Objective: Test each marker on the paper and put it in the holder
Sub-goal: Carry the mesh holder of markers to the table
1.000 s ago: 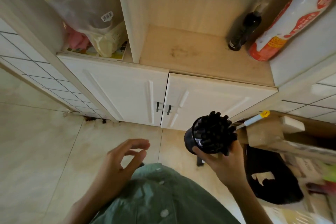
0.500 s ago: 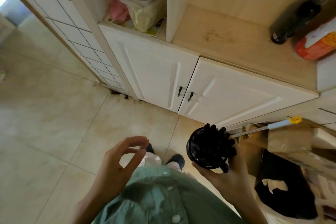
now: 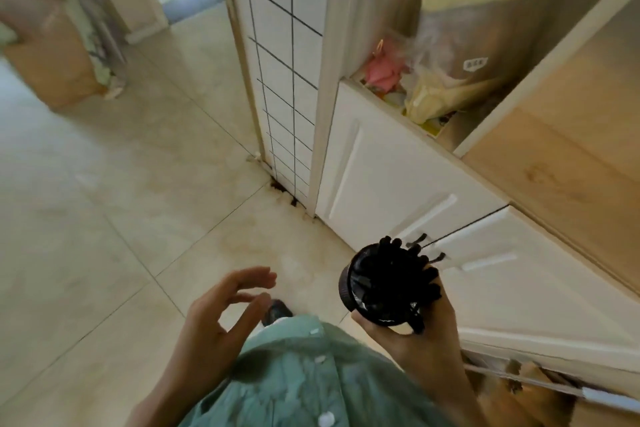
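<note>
Right grip (image 3: 420,340) tilts holder (image 3: 367,291) mouth toward camera.

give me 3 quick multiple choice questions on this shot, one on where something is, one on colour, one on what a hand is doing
1. Where is the pink bag?
A. on the floor
B. in the open shelf above the white cupboard doors
C. in the left hand

2. What colour are the markers in the holder?
A. black
B. red
C. white

3. What is the left hand doing?
A. gripping a marker
B. holding the holder
C. holding nothing, fingers loose

Answers: 1 B, it lies in the shelf; 2 A, all ends look black; 3 C, only the right hand grips the holder.
</note>
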